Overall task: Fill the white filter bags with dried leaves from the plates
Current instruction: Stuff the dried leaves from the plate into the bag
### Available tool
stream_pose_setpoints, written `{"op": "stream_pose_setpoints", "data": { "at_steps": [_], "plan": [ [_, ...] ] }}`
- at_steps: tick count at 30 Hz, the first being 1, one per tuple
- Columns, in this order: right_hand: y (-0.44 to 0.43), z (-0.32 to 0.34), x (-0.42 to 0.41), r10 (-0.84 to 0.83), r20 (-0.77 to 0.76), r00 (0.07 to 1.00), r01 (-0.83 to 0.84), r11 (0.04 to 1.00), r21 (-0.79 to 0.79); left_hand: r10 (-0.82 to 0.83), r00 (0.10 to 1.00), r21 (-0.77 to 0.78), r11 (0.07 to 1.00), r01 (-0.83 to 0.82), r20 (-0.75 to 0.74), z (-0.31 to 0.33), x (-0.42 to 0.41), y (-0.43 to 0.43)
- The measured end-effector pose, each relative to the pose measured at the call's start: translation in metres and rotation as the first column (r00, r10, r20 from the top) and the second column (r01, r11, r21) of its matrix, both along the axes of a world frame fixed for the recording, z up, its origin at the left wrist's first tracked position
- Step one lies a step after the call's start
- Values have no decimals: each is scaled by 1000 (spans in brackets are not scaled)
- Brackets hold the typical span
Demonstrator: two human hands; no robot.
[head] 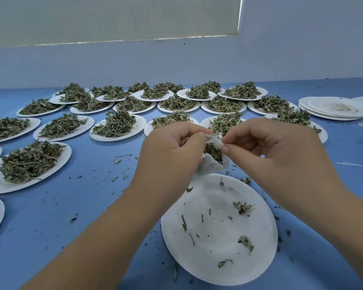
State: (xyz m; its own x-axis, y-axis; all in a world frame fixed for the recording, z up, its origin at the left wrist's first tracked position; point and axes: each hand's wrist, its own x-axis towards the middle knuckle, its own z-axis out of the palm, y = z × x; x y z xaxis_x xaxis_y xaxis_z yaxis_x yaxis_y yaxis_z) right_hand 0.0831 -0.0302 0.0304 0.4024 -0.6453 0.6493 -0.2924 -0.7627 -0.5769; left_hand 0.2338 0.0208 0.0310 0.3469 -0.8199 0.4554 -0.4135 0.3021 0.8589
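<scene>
A white filter bag (pixel 213 167) stuffed with dried leaves (pixel 213 152) hangs just above the far rim of a nearly bare paper plate (pixel 219 229). My left hand (pixel 172 151) grips the bag's left side, fingers curled round it. My right hand (pixel 275 147) pinches the bag's open top edge between thumb and forefinger. The leaves show through the bag's mouth. Only scraps of leaf lie on the plate under it.
Several paper plates heaped with dried leaves (pixel 117 124) cover the blue table (pixel 92 206) from the left edge to the back. A stack of used plates (pixel 335 107) sits at the back right. Leaf crumbs litter the cloth. A white string (pixel 356 164) lies at right.
</scene>
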Motion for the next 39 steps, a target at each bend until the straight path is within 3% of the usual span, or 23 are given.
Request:
{"op": "stream_pose_setpoints", "data": {
  "at_steps": [3, 5, 10, 15, 19, 24, 28, 35, 37, 39],
  "plan": [
    [5, -1, 1, -38, -97, 995, 11, 965, -261, -15, 1000, -11, 1000, 15, -7, -2, 1, 0],
    [7, -1, 1, -32, -148, 988, -18, 946, -324, -25, 1000, -21, 999, 25, -18, -3, 3, 0],
    [10, -5, 4, -17, -331, 944, -74, 962, -261, -99, 986, 35, 994, 105, -135, -5, 4, 1],
    [11, -10, 12, -58, -449, 891, -69, 963, -260, -97, 994, 7, 995, 98, -49, -5, -4, 3],
    [8, -6, 5, 27, -364, 931, -147, 941, -305, -69, 997, -40, 997, 68, -34, -1, 1, 4],
    [5, -3, -2, 30, -191, 981, -98, 931, -353, -66, 994, -55, 997, 62, -82, 0, 5, 4],
    [4, -6, 1, -11, -288, 957, -83, 947, -310, -125, 989, -62, 991, 120, -76, 0, 2, 5],
    [11, -10, 12, -125, -451, 884, -35, 943, -331, -125, 989, -96, 986, 133, 84, -6, -2, 9],
    [9, -12, 12, -75, -414, 907, -62, 949, -309, -90, 987, -95, 990, 103, 130, -5, -1, 8],
    [6, -8, 8, 85, -277, 957, -158, 954, -254, -59, 989, -97, 993, 73, 136, -3, 3, 6]
  ]
}}
